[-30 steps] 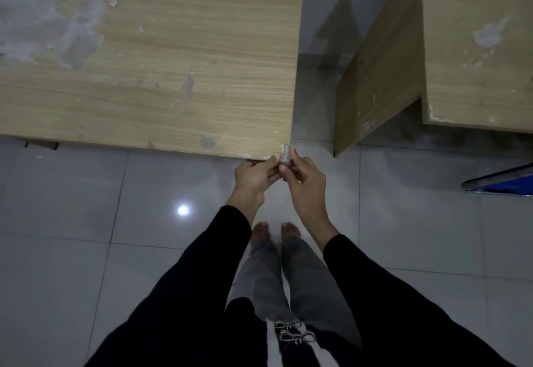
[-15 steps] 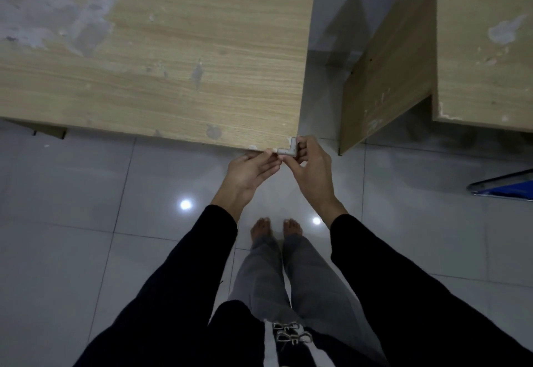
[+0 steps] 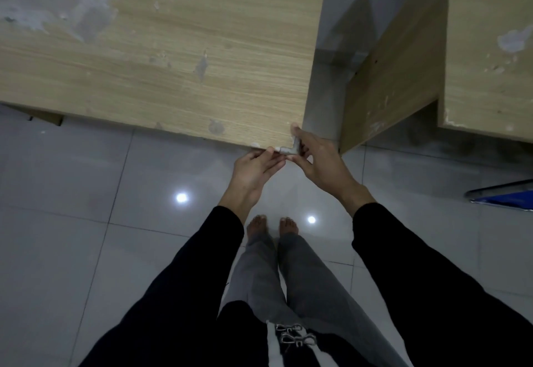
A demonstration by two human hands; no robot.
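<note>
Between both hands, on counter (image 3: pixel 173 64) corner: L-shaped corner guard (image 3: pixel 290 150); right hand (image 3: pixel 320 162) grips its bend, left hand (image 3: pixel 253 167) presses near leg, fingers straight.

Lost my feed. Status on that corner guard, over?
Left hand pressing, right hand pinching. Corner guard seated on table corner. Nothing blocking.

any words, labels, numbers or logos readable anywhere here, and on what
No readable text anywhere.
The silver marks on the dark garment: a pattern, too blurred to read as letters.
The corner guard, wooden table and blue object: no lettering shows.
</note>
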